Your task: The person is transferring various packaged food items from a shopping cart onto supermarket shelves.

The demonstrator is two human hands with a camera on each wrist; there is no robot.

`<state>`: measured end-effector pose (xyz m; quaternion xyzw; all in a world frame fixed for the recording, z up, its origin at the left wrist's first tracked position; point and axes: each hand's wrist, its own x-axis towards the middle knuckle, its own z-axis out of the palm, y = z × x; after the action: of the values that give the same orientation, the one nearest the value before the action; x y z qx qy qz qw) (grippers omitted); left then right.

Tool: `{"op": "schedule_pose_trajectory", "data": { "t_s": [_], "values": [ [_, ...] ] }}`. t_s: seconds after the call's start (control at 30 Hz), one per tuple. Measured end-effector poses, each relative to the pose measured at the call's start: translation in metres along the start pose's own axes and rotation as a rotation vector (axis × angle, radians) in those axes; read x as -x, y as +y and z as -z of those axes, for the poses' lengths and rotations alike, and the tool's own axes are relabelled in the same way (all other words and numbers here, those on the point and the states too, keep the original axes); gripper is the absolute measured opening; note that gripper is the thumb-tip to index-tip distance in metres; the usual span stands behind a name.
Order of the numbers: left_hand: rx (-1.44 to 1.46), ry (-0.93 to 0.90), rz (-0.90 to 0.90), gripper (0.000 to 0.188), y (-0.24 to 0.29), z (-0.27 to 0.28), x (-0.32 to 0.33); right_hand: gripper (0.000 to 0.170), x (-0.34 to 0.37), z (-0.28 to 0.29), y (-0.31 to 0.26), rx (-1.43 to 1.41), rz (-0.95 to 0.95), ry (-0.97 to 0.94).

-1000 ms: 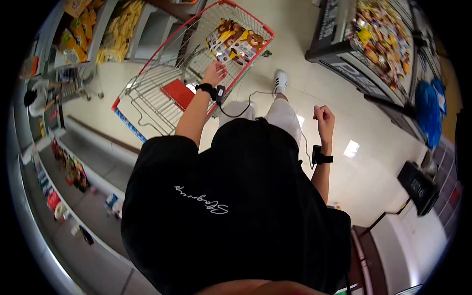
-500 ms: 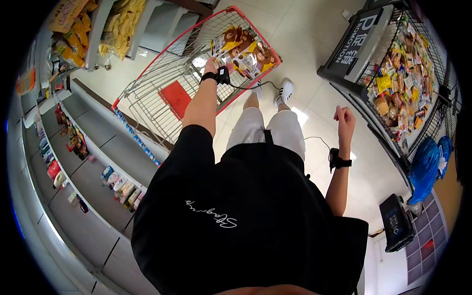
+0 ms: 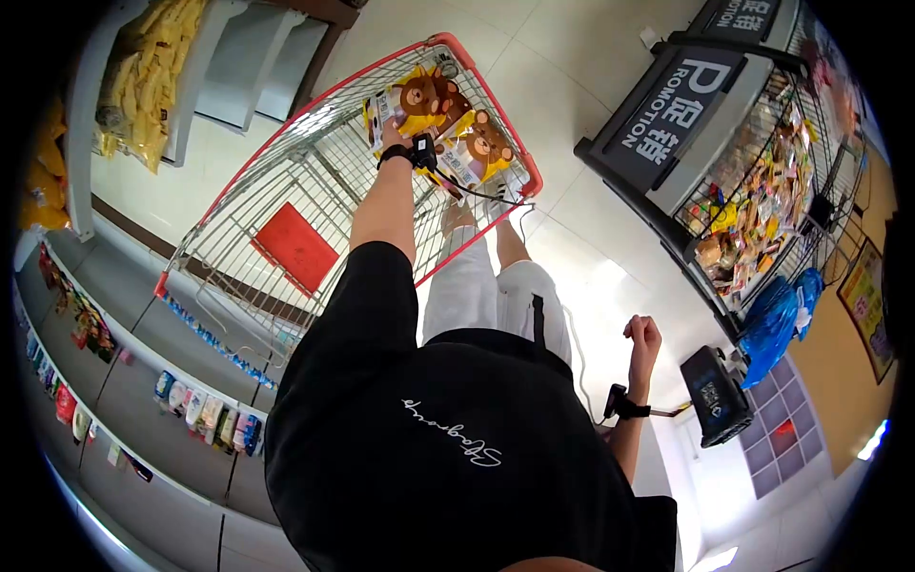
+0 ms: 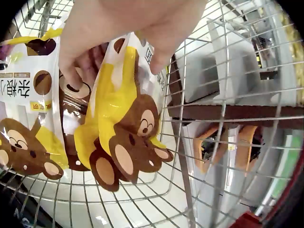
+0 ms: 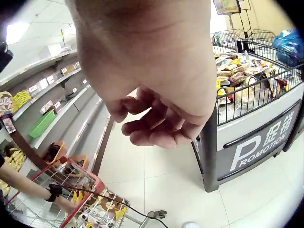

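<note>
Inside the wire shopping cart (image 3: 537, 181), my left hand (image 3: 392, 135) grips a yellow-and-white snack bag (image 4: 121, 111) printed with a brown bear. The left wrist view shows the thumb on one side of it and the fingers on the other. More bear-printed bags (image 4: 28, 99) lie beside it at the cart's far end. My right hand (image 3: 644, 339) hangs at my side, fingers loosely curled, holding nothing; the right wrist view shows those curled fingers (image 5: 152, 138) from close up.
On the right, a promotion bin (image 3: 677, 110) is heaped with small packaged snacks (image 3: 762, 219), and blue plastic bags (image 3: 777, 319) hang at its near end. Shelves (image 3: 157, 315) with a few goods run along the left. A red panel (image 3: 295, 248) sits in the cart's near part.
My left hand has reached forward and down among the bear-printed bags and taken hold of one. My body has come nearer the cart. The right hand remains loosely curled at my side.
</note>
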<state>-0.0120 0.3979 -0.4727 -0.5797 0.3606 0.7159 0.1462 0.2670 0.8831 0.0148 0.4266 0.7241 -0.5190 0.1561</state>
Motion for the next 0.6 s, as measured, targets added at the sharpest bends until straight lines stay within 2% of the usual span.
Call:
{"op": "schedule_pose_trajectory", "data": {
  "t_s": [0.03,0.13,0.2,0.23,0.33,0.4,0.47,0.53,0.6],
  "values": [
    [-0.353,0.029,-0.261,0.068,-0.021,0.014,-0.029,0.031,0.000,-0.006,-0.006,-0.011,0.003,0.006],
    [-0.685,0.034,-0.492,0.045,0.000,-0.022,0.051,0.031,0.001,-0.027,-0.028,-0.014,0.007,0.034],
    [0.451,0.022,0.012,0.033,-0.003,-0.043,0.061,0.031,0.006,-0.036,-0.035,-0.017,0.011,0.052],
    [0.269,-0.042,-0.068,0.030,-0.005,-0.033,0.055,0.031,0.009,-0.040,-0.033,-0.028,0.014,0.054],
    [0.358,-0.013,-0.027,0.031,-0.011,-0.020,0.033,0.030,0.019,-0.047,-0.043,-0.037,0.022,0.038],
    [0.232,-0.110,-0.003,0.031,-0.006,-0.006,0.060,0.031,0.025,-0.048,-0.045,-0.068,0.045,0.029],
    [0.380,0.032,0.107,0.029,0.001,-0.006,0.101,0.031,0.028,-0.049,-0.047,-0.111,0.055,0.037],
    [0.362,-0.030,0.052,0.027,-0.006,0.010,0.128,0.031,0.026,-0.045,-0.045,-0.137,0.090,0.019],
    [0.339,-0.076,0.069,0.028,-0.013,0.036,0.122,0.031,0.022,-0.046,-0.053,-0.124,0.144,-0.023]
  ]
}}
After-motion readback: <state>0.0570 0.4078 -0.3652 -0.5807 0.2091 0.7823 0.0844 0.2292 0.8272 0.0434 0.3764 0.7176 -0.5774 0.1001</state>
